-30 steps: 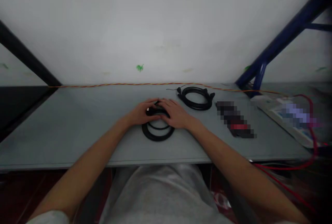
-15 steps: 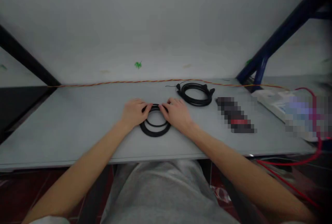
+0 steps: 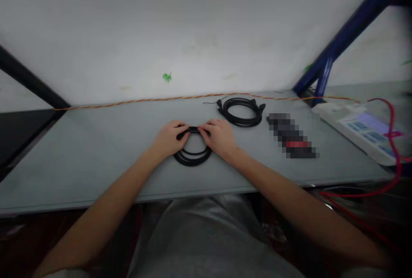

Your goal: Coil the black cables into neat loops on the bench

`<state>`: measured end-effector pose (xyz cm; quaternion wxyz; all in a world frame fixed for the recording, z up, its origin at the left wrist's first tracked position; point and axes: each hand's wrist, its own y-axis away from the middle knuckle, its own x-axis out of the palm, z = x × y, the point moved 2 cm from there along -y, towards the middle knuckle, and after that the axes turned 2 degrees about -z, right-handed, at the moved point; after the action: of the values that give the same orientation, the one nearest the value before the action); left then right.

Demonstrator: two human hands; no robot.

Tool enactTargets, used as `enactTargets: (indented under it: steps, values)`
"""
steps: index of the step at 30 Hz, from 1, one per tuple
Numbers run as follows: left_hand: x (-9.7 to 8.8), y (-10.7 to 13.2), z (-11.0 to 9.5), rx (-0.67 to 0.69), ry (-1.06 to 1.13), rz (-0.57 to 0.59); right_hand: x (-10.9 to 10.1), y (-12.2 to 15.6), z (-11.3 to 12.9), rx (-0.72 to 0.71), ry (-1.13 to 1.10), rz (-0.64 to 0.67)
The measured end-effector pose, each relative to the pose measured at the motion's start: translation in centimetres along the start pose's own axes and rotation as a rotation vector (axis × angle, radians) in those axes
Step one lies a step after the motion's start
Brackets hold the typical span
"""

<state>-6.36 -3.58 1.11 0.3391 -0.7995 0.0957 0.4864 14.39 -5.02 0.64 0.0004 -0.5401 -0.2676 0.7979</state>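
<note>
A coiled black cable point(image 3: 192, 154) lies on the grey table point(image 3: 96, 153) in front of me. My left hand point(image 3: 168, 138) grips the far left part of the coil, fingers curled round it. At the coil's far right my right hand point(image 3: 219, 136) has its fingers closed on the cable too. Both hands meet at the top of the coil, with their fingertips close together.
A second coiled black cable point(image 3: 242, 110) lies further back to the right. A dark pixelated object point(image 3: 292, 140) sits right of it. A white device point(image 3: 360, 130) with a red wire point(image 3: 394, 140) is at far right. A twisted red-yellow wire point(image 3: 144, 100) runs along the wall. A blue frame post point(image 3: 325, 72) stands behind.
My hands have drawn slightly apart on the coil's far side, then closed on it again. The view has drifted a little, so the table things sit higher in the frame.
</note>
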Motion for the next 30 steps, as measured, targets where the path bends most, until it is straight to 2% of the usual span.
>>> enactTargets:
  steps: [5, 8, 13, 16, 23, 27, 30]
  values:
    - [0.8, -0.7, -0.3, -0.099, -0.053, -0.039, -0.6, 0.5, -0.3, -0.153, -0.095, 0.089]
    - [0.9, -0.8, -0.4, -0.124, -0.069, -0.033, -1.1, 0.9, -0.6, -0.186, -0.112, 0.135]
    - [0.2, -0.3, 0.1, -0.028, 0.028, 0.054, -1.8, 0.9, -1.0, -0.211, -0.174, 0.221]
    - [0.0, -0.1, 0.4, -0.003, 0.041, 0.077, -2.0, 0.8, -1.1, -0.216, -0.187, 0.227]
    - [0.1, -0.4, -0.2, -0.145, 0.007, -0.028, -2.5, 1.5, -0.5, -0.189, -0.214, 0.222]
    - [0.0, -0.2, -0.6, -0.197, -0.023, -0.056, -3.0, 2.7, -0.3, -0.253, -0.294, 0.255]
    - [-0.4, 0.1, -0.4, -0.155, 0.008, -0.014, -3.1, 3.3, -0.4, -0.284, -0.31, 0.266]
